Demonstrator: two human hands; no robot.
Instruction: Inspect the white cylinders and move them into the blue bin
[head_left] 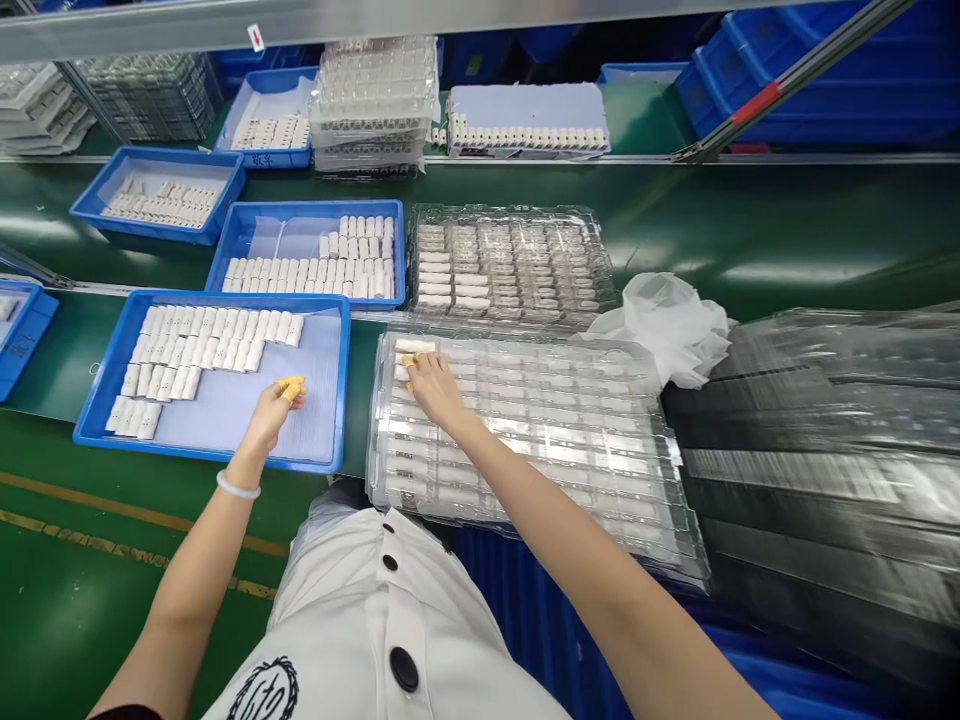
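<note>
My left hand (pixel 274 412), with yellow finger covers, hovers over the right part of a blue tray (pixel 341 380). Its fingers are pinched together; whatever they may hold is hidden. In that tray, short white cylindrical parts (pixel 202 335) stand in rows at the back and left, above a pale liner sheet. Over the back left corner of a clear plastic blister tray (pixel 679 480), my right hand (pixel 435 385) has its covered fingertips closed at a white cylindrical part (pixel 415 346) in a slot. Thin translucent film or plastic lies over much of this tray.
Behind are another blue tray (pixel 399 250) of white parts and a filled blister tray (pixel 517 260). Crumpled white film (pixel 656 325) lies at the blister tray's back right corner. Stacked clear trays (pixel 825 450) rise on the right. A metal shelf bar (pixel 480 25) crosses overhead.
</note>
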